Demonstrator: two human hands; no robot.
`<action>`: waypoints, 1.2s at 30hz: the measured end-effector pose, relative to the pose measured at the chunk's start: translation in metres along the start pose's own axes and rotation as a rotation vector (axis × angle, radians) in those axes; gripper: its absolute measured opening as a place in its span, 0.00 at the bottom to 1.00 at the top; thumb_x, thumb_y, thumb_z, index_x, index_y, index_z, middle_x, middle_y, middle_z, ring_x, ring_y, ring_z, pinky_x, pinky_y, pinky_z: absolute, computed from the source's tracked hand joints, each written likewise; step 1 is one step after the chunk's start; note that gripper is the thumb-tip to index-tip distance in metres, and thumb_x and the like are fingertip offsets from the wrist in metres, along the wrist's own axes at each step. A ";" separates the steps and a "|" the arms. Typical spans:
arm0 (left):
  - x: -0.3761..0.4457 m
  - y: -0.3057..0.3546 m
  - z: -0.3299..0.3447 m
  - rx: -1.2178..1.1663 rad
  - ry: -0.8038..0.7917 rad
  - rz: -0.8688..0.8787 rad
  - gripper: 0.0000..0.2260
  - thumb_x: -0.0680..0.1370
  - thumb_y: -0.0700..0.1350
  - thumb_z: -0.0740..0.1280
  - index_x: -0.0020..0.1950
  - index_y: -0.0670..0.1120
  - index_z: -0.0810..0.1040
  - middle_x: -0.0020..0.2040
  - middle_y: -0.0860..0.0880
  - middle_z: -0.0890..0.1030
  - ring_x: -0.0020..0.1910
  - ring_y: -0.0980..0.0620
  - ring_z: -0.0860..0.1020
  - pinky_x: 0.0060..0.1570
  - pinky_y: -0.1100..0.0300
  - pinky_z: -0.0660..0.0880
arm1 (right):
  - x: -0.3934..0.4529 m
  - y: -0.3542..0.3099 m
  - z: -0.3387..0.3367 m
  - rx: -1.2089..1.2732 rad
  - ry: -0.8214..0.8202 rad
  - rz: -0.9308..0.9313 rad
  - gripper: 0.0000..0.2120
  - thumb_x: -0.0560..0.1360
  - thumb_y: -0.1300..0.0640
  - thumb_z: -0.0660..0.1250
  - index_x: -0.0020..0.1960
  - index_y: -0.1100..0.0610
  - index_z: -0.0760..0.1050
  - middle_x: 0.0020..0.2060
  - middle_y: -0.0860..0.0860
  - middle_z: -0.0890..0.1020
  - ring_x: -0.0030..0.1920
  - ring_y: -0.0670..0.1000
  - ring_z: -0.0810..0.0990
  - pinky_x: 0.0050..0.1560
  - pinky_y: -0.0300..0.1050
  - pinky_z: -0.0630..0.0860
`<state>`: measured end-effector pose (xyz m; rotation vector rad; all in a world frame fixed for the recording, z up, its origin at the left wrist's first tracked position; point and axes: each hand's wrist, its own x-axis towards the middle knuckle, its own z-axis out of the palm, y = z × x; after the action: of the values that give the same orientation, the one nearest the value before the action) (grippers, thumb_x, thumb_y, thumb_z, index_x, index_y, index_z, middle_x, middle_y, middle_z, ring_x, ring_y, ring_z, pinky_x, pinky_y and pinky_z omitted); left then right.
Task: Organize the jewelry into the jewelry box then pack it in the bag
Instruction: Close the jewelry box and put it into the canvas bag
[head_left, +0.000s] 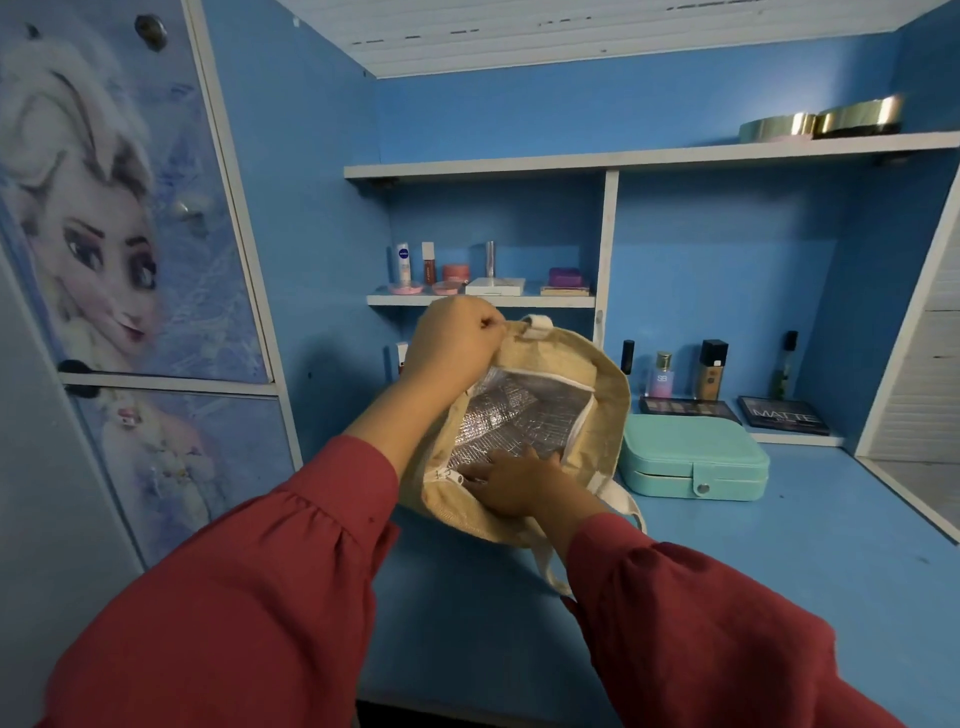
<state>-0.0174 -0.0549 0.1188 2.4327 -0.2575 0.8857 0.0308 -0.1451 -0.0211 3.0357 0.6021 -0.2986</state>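
Note:
A beige fabric bag (605, 395) with a silver foil lining stands on the blue desk, its mouth unzipped and gaping. My left hand (457, 338) grips the far rim of the bag and holds it up. My right hand (514, 480) holds the near rim by the white zipper, fingers hooked over the edge into the opening. A mint-green jewelry box (693, 460), closed with its snap tab fastened, lies on the desk just right of the bag. No loose jewelry shows.
Palettes (782, 415) and cosmetic bottles (711, 369) stand behind the box along the back wall. A small shelf (480, 300) above the bag carries more cosmetics. A cabinet door (130, 208) with a cartoon print stands at the left. Blue desk surface (779, 561) lies to the right.

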 end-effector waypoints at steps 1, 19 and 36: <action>0.001 0.001 -0.003 -0.003 0.025 0.014 0.09 0.77 0.38 0.64 0.48 0.42 0.85 0.39 0.47 0.84 0.33 0.51 0.77 0.34 0.59 0.73 | -0.002 0.000 0.000 0.000 0.011 -0.006 0.25 0.78 0.33 0.42 0.74 0.34 0.51 0.76 0.47 0.55 0.75 0.67 0.48 0.65 0.76 0.42; -0.004 0.012 -0.008 -0.035 0.115 0.293 0.08 0.76 0.37 0.66 0.48 0.41 0.85 0.40 0.45 0.82 0.43 0.48 0.78 0.45 0.52 0.75 | -0.012 0.013 0.017 0.052 0.085 -0.042 0.25 0.79 0.35 0.42 0.75 0.36 0.48 0.78 0.46 0.48 0.75 0.66 0.44 0.69 0.71 0.40; -0.008 0.002 0.020 -0.022 -0.030 0.144 0.08 0.76 0.42 0.68 0.52 0.45 0.85 0.40 0.53 0.78 0.40 0.55 0.75 0.41 0.61 0.70 | -0.044 0.109 0.029 0.081 1.233 -0.154 0.14 0.74 0.54 0.59 0.45 0.61 0.80 0.39 0.56 0.79 0.39 0.59 0.77 0.42 0.48 0.69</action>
<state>-0.0133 -0.0677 0.1015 2.4323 -0.4555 0.9029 0.0271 -0.2644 -0.0411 2.8924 0.8088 1.6526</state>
